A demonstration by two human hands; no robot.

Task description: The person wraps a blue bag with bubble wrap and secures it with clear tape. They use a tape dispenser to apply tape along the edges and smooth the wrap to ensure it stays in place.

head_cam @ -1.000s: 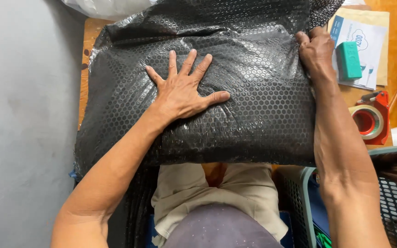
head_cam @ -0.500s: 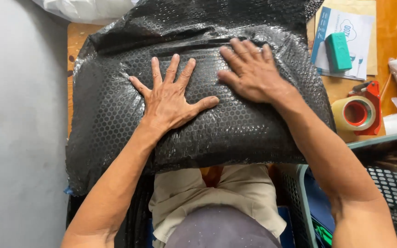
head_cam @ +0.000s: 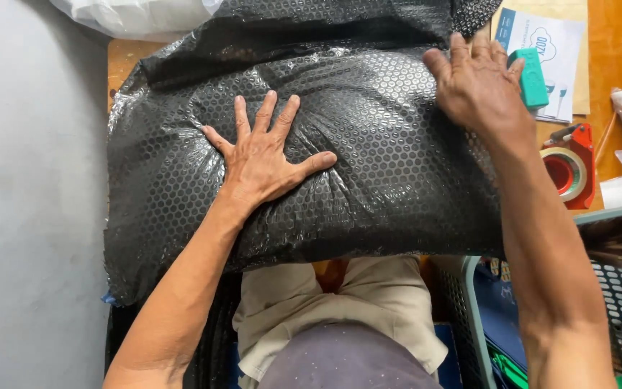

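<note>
A big, puffy parcel wrapped in black bubble wrap covers most of the wooden table. My left hand lies flat on its middle, fingers spread wide, pressing a dent into the wrap. My right hand rests palm down on the parcel's upper right corner, fingers apart and laid over the edge. Neither hand grips anything.
To the right on the wooden table lie a white and blue printed sheet, a small teal box and a red tape dispenser. White bags sit at the back. A mesh basket stands at the lower right.
My right hand went from the parcel's right edge onto its top beside the left hand, then slid back out to the upper right corner. The left hand stayed pressed flat.
</note>
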